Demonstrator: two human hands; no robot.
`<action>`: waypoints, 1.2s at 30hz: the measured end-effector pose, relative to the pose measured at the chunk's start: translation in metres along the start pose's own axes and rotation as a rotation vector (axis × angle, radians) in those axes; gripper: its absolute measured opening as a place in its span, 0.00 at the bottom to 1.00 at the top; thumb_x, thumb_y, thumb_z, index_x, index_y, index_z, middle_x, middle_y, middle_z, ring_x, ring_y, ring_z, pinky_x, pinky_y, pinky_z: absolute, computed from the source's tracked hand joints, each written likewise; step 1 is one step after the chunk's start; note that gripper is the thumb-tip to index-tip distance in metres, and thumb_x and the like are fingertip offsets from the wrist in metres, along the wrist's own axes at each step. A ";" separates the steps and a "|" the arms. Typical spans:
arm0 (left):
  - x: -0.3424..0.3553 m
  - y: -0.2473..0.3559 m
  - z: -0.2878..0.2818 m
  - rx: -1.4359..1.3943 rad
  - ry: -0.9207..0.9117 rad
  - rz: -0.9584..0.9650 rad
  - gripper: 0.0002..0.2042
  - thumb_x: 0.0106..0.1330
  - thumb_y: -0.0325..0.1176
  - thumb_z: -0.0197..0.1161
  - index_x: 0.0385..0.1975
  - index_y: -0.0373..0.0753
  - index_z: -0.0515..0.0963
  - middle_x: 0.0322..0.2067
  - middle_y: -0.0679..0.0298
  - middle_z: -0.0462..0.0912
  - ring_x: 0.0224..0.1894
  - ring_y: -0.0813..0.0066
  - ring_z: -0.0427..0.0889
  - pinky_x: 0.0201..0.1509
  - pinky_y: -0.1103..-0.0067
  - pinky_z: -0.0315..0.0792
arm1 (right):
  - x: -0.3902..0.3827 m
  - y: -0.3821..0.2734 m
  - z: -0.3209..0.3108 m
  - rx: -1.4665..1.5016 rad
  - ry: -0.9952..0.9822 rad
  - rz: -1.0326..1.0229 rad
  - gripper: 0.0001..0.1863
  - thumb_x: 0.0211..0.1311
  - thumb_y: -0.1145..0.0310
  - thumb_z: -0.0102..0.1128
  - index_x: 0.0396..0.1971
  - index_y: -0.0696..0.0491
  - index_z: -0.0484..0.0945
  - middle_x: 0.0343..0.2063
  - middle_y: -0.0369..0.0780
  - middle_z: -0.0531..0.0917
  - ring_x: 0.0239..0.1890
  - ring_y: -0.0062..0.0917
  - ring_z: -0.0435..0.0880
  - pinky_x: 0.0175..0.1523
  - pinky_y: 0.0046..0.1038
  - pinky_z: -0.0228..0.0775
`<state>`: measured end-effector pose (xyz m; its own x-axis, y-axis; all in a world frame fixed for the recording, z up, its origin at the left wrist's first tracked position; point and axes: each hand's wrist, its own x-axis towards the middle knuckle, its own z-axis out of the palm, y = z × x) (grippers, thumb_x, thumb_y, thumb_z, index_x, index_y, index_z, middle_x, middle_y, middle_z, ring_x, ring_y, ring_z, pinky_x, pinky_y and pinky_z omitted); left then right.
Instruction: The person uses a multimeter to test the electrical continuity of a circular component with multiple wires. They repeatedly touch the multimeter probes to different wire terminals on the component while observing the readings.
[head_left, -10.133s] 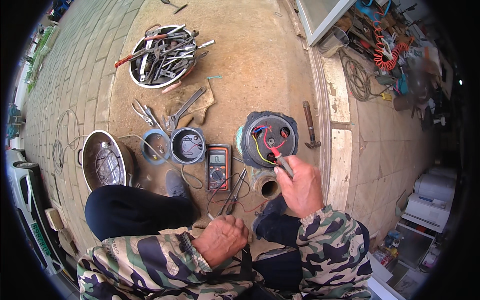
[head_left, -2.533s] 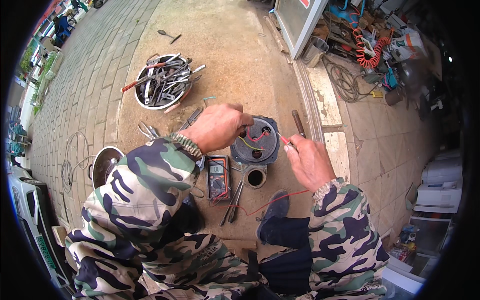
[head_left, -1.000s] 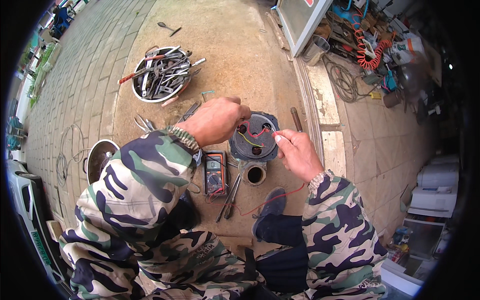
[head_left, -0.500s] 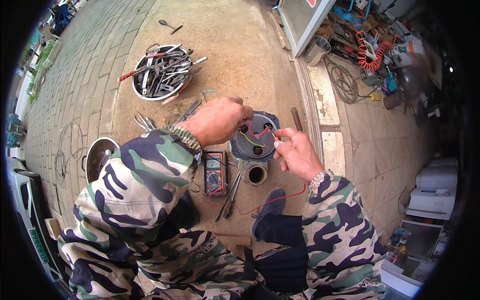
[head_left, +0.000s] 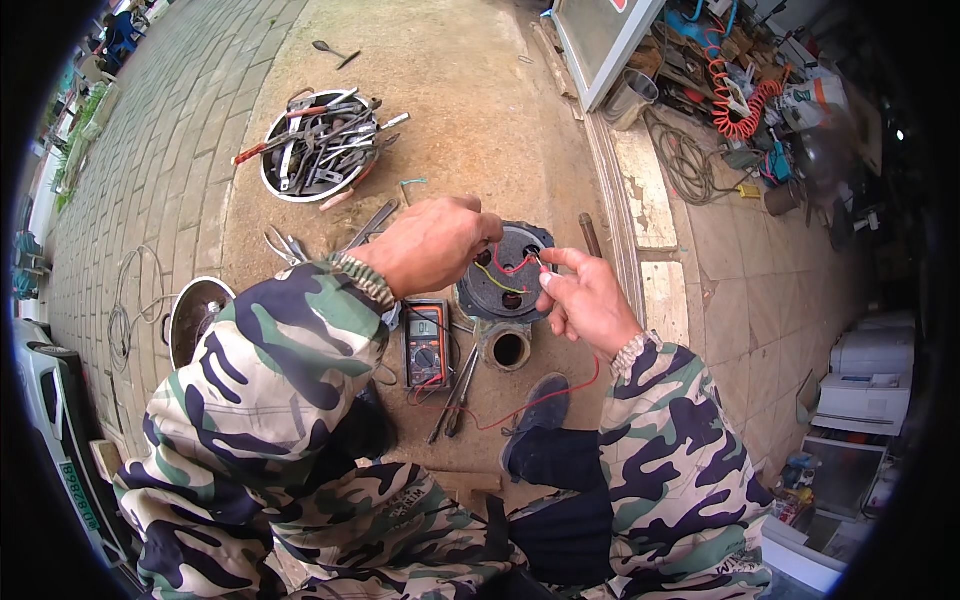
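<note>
A round grey motor housing (head_left: 512, 300) stands upright before me, with red and yellow-green wires (head_left: 492, 272) across its top face. Below its rim a pipe opening (head_left: 508, 349) points toward me. My right hand (head_left: 590, 300) pinches a red test probe (head_left: 543, 267), its tip at the wires on the housing's right. My left hand (head_left: 435, 243) is closed over the housing's left edge; its fingertips hide what they hold. A grey-and-orange multimeter (head_left: 427, 345) lies left of the housing, a red lead (head_left: 520, 408) running from it toward my right hand.
A basin of tools (head_left: 320, 145) stands at the far left, pliers (head_left: 287, 246) nearer. A metal pan (head_left: 198, 318) sits beside my left sleeve. Long-handled tools (head_left: 455, 400) lie by the multimeter. A pipe-like rod (head_left: 590, 236) lies by the door track at right.
My right hand has shifted slightly up and left with the probe, bringing its tip closer in to the wires. My left hand stays nearly still.
</note>
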<state>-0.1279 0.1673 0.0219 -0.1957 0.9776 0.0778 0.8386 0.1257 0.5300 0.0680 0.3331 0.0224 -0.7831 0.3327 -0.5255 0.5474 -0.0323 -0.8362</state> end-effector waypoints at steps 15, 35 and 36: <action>-0.001 0.000 0.000 0.001 -0.016 -0.005 0.09 0.69 0.30 0.64 0.45 0.40 0.86 0.37 0.51 0.85 0.43 0.45 0.87 0.47 0.57 0.80 | 0.006 -0.001 -0.001 -0.026 0.105 -0.023 0.19 0.74 0.70 0.60 0.59 0.65 0.75 0.28 0.39 0.84 0.20 0.20 0.80 0.22 0.24 0.68; -0.004 0.035 0.027 -0.245 0.026 -0.422 0.14 0.63 0.35 0.71 0.48 0.40 0.88 0.34 0.49 0.90 0.41 0.47 0.90 0.47 0.60 0.83 | 0.035 0.017 -0.004 -0.817 0.323 -0.835 0.10 0.59 0.77 0.67 0.40 0.50 0.86 0.35 0.46 0.84 0.36 0.49 0.87 0.38 0.45 0.79; -0.003 0.035 0.028 -0.240 0.033 -0.411 0.15 0.63 0.35 0.71 0.48 0.40 0.88 0.34 0.49 0.90 0.41 0.47 0.90 0.47 0.60 0.83 | 0.035 0.017 -0.004 -0.835 0.311 -0.817 0.08 0.59 0.77 0.66 0.38 0.51 0.85 0.35 0.47 0.84 0.36 0.50 0.87 0.39 0.46 0.78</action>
<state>-0.0839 0.1731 0.0166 -0.5062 0.8485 -0.1545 0.5478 0.4547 0.7022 0.0510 0.3482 -0.0093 -0.9454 0.1867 0.2671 0.0358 0.8742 -0.4842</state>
